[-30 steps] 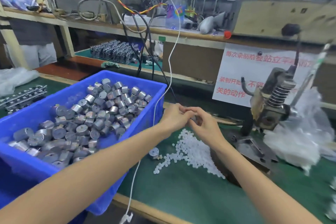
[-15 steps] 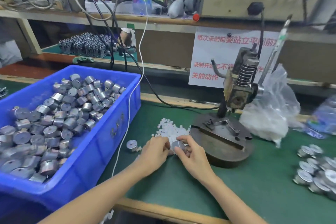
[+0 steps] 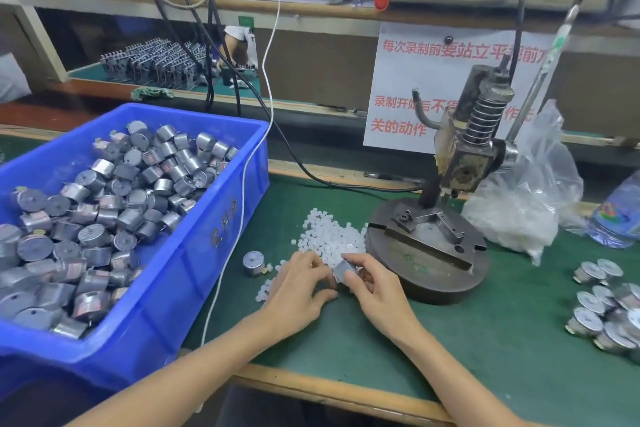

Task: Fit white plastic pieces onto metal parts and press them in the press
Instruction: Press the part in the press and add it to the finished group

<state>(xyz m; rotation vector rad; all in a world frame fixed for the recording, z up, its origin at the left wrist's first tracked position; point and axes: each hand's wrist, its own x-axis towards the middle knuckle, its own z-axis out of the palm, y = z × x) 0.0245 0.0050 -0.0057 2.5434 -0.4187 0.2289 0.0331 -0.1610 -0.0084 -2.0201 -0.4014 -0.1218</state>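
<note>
My right hand (image 3: 372, 284) pinches a small silver metal cylinder (image 3: 343, 270) just above the green mat. My left hand (image 3: 299, 282) sits beside it with curled fingertips at the cylinder's left side; whether it holds a white piece is hidden. A pile of small white plastic pieces (image 3: 329, 236) lies just beyond both hands. The hand press (image 3: 467, 149) stands on its round iron base (image 3: 429, 253) to the right of the hands. One loose metal cylinder (image 3: 252, 263) stands on the mat to the left.
A blue bin (image 3: 194, 239) full of metal cylinders fills the left side, with a white cable draped over its wall. Several metal parts (image 3: 602, 305) lie at the right edge. A clear bag of white pieces (image 3: 519, 211) and a water bottle (image 3: 620, 215) sit behind the press.
The hands came down from in front of the bin's corner to the mat by the white pile. Since half a second ago they have barely moved.
</note>
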